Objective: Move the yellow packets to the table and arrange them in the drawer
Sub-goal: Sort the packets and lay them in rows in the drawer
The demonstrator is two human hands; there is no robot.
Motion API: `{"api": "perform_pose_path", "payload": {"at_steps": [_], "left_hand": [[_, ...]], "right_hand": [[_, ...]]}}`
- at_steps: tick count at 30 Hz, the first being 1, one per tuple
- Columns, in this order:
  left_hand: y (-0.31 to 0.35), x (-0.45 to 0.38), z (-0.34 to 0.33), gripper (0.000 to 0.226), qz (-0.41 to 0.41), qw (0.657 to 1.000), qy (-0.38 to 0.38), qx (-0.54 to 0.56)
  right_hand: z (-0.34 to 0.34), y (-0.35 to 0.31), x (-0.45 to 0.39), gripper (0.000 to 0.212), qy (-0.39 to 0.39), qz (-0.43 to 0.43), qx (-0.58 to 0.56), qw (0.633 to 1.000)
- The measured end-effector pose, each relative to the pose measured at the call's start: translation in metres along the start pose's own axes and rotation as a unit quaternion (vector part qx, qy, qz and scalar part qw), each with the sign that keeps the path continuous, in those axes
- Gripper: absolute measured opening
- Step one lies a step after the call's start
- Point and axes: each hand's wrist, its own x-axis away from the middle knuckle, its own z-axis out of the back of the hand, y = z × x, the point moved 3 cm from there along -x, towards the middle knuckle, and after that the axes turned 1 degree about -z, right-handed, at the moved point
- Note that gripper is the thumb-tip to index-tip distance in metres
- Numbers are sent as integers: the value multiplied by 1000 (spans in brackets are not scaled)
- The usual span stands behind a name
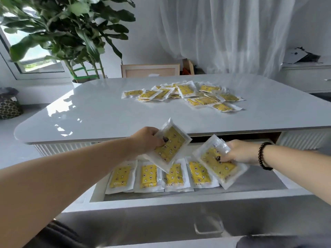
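Observation:
A white drawer [179,199] stands pulled out from under the glossy white table [100,111]. Several yellow packets [150,176] lie in a row along its floor. My left hand [145,142] grips one yellow packet [170,145] tilted above the row's middle. My right hand [240,152] holds a small stack of yellow packets [216,161] over the row's right end, thumb pressed on top. A loose heap of yellow packets [186,94] lies on the far part of the tabletop.
A large potted plant [71,36] stands behind the table's left corner. White curtains [223,33] hang at the back, with a white cabinet [308,76] at the right. The drawer's right part [259,178] holds no packets. A patterned basket [9,106] sits far left.

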Motion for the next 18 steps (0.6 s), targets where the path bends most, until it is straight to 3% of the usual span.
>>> {"api": "perform_pose_path", "payload": {"at_steps": [3, 5, 11, 18], "left_hand": [[4, -1, -5, 17, -6, 999, -5, -34], [3, 0, -18, 17, -14, 998, -39, -38], [-3, 3, -43, 9, -15, 988, -137, -66], [-29, -7, -47, 10, 58, 994, -83, -41]], "right_hand": [[2, 28, -15, 16, 47, -83, 86, 992], [2, 39, -22, 24, 78, -125, 76, 986], [-15, 59, -49, 13, 93, -171, 62, 979], [-24, 73, -65, 19, 86, -166, -10, 982]]}}
